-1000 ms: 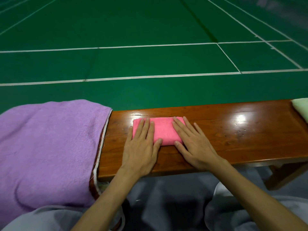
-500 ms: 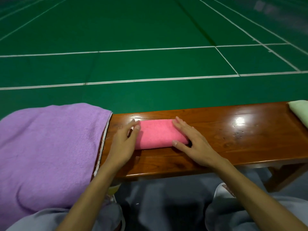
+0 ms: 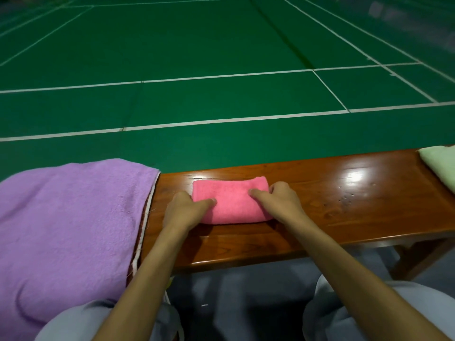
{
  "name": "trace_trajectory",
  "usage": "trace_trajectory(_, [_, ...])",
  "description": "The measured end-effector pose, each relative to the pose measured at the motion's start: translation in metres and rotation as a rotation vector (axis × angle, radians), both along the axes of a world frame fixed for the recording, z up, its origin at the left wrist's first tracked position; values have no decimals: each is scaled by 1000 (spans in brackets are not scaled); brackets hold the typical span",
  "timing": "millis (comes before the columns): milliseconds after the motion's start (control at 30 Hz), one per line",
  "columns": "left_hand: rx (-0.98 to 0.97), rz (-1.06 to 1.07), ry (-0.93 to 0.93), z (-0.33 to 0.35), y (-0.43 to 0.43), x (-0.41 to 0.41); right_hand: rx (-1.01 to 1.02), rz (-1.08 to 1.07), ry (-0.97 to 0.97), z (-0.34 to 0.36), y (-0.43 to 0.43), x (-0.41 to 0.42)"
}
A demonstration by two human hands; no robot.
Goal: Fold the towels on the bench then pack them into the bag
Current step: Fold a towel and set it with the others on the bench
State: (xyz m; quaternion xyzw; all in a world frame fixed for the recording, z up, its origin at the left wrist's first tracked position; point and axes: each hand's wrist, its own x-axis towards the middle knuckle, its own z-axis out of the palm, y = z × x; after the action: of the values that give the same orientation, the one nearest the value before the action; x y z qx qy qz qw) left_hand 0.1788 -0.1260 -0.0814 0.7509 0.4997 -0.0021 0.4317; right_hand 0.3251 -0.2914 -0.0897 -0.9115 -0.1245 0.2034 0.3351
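A small pink towel [image 3: 232, 200], folded into a thick rectangle, lies on the glossy wooden bench [image 3: 344, 207]. My left hand [image 3: 183, 212] grips its left end, thumb on top and fingers tucked beside it. My right hand [image 3: 280, 198] grips the right end, thumb lying on the cloth and fingers curled round the edge. A large purple towel [image 3: 69, 227] covers the bench's left part and hangs toward me. A pale green folded towel [image 3: 439, 166] sits at the far right end. No bag is in view.
Beyond the bench stretches a green court floor [image 3: 221, 57] with white lines. My knees in grey trousers [image 3: 357, 313] are under the bench's near edge. A bench leg [image 3: 416, 257] stands at the lower right.
Both hands went from lying flat on the pink towel to gripping its two ends. The view has tilted slightly, and the towel now looks thicker at its near edge.
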Motion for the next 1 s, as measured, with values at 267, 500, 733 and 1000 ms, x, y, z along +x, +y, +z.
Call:
trace_trajectory(267, [-624, 211, -478, 20, -9, 29, 643, -219, 391, 18, -29, 7])
trace_trajectory(500, [-579, 99, -540, 9, -40, 97, 769, -252, 226, 20, -74, 49])
trace_trajectory(733, [-548, -75, -503, 17, -114, 220, 821, -488, 110, 29, -158, 111])
trace_trajectory(1000, [-633, -226, -463, 14, -215, 335, 690, -880, -49, 13, -251, 162])
